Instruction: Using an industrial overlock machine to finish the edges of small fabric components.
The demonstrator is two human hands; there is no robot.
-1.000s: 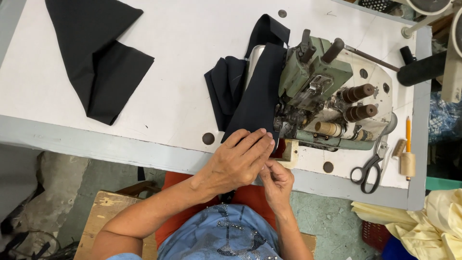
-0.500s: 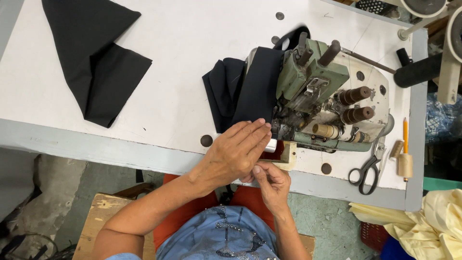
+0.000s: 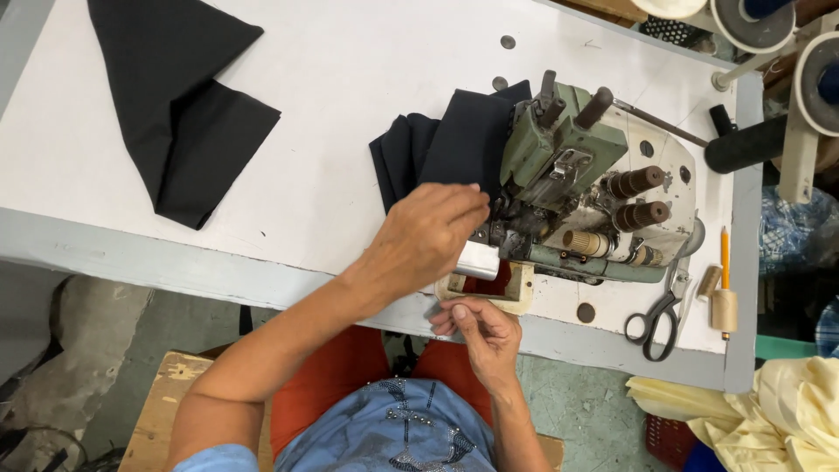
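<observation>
Black fabric (image 3: pixel 454 144), green sewing machine (image 3: pixel 568 175), white table (image 3: pixel 332 105), black-handled scissors (image 3: pixel 657 313).

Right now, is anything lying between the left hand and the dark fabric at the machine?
Nothing visible. The left hand already rests its fingertips on the dark fabric, right beside the green sewing machine. The right hand is nearer the table edge, off that path.
</observation>
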